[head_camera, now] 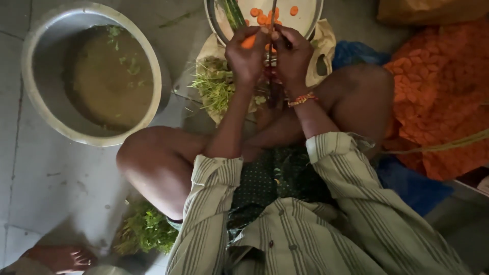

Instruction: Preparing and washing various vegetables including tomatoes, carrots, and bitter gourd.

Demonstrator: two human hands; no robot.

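Hands (270,56) perhaps gripping carrot (248,42)

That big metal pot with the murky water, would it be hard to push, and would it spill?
Probably heavy: the big metal pot looks wide and holds a lot of murky water with green bits floating in it. It likely wouldn't tip, since it sits low and broad on the floor. A hard shove might slosh the water, though the level sits below the rim.
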